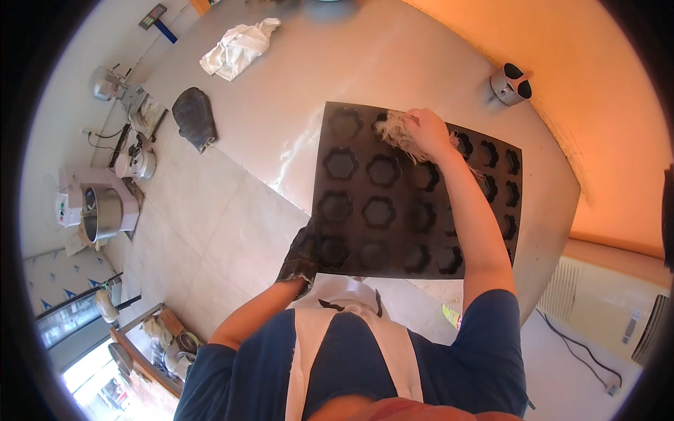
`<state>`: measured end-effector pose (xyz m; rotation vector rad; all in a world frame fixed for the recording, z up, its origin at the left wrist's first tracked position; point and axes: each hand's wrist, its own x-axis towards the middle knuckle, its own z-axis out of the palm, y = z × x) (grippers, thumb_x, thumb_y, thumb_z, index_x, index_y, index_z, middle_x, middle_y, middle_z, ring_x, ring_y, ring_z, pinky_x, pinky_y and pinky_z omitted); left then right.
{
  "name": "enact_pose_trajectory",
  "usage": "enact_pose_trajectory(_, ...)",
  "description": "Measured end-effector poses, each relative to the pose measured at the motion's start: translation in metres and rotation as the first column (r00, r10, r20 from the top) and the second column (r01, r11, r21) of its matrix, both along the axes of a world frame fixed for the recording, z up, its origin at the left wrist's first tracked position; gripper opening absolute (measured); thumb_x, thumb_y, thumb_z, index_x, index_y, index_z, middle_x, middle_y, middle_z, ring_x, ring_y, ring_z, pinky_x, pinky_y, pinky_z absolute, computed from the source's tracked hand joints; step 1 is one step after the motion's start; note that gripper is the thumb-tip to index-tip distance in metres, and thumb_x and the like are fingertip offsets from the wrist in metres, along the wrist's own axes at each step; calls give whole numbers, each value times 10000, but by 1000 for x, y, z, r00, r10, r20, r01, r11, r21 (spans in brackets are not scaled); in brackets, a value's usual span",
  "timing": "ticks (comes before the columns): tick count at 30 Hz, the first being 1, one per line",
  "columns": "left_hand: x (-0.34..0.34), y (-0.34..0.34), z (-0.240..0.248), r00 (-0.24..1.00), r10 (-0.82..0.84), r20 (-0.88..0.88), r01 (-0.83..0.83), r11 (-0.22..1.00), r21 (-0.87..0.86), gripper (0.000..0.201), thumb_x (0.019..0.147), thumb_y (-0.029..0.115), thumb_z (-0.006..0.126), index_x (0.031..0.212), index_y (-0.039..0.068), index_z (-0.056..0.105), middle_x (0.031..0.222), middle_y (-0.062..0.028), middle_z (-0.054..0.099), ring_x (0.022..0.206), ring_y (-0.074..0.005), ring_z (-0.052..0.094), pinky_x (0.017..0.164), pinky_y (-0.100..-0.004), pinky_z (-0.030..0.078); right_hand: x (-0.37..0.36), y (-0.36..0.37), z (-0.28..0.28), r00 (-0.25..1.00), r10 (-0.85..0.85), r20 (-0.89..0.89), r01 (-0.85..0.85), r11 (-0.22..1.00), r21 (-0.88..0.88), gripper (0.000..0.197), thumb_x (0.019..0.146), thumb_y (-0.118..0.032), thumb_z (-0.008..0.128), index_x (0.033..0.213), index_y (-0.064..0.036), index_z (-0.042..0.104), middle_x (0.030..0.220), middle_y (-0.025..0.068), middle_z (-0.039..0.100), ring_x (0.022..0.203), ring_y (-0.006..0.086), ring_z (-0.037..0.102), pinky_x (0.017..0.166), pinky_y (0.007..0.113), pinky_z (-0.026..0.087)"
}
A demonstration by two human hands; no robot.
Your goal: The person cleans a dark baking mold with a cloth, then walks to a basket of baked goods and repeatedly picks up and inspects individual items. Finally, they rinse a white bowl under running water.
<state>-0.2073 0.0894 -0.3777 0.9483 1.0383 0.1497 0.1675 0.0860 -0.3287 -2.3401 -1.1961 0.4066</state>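
A dark baking tray (360,188) with rows of flower-shaped cups lies tilted in front of me, its far part over the metal table. My left hand (302,254), inside a dark oven mitt, grips the tray's near left corner; the mitt hides the fingers. Closed around a bunch of frayed, beige strands (399,135), my right hand (427,130) is over the far row of cups. The strands touch the tray, and my right forearm covers several cups.
A second dark mitt (194,116) lies at the table's left edge, near a crumpled white cloth (239,50). At the far right stands a metal cylinder with divided openings (510,85). A mixer with a steel bowl (104,212) stands left, across the tiled floor (210,210).
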Motion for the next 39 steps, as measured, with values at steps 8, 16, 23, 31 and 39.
enact_pose_trajectory(8,-2,4,7,999,-48,-13,49,999,15,422,996,357,433,1232,19,521,1068,-143,613,951,-235,602,802,-341,503,-38,53,7,939,255,-231,-259,966,13,301,794,-323,584,938,-93,715,803,166,676,777,316,642,742,411,503)
enact_pose_trajectory(16,-10,3,12,992,-117,-37,119,991,55,417,993,349,440,1243,24,514,1068,-144,613,955,-244,600,800,-348,503,-73,108,-3,930,311,-197,-358,889,-285,292,782,-285,556,815,-32,697,770,147,686,761,333,657,705,425,515)
enact_pose_trajectory(23,-4,5,27,926,-285,-248,362,860,360,414,990,342,446,1253,28,509,1069,-145,612,958,-252,598,799,-355,503,-166,23,-8,987,156,-29,-158,970,-183,314,811,-304,538,862,-46,710,799,157,679,785,323,667,708,438,527)
enact_pose_trajectory(31,7,11,-11,990,-49,-134,55,998,44,689,877,692,432,1285,142,505,1063,-93,601,845,-291,604,586,-428,546,-133,-114,48,822,-38,-568,319,858,403,263,831,-225,646,995,-22,687,900,126,687,800,210,656,731,317,512)
enact_pose_trajectory(39,19,10,0,992,84,99,-69,987,-148,601,920,553,505,1324,107,489,1189,-70,590,1043,-250,579,874,-378,508,3,-359,20,707,-695,-126,706,702,92,383,840,-212,617,1196,-71,616,999,155,680,915,286,658,831,342,508)
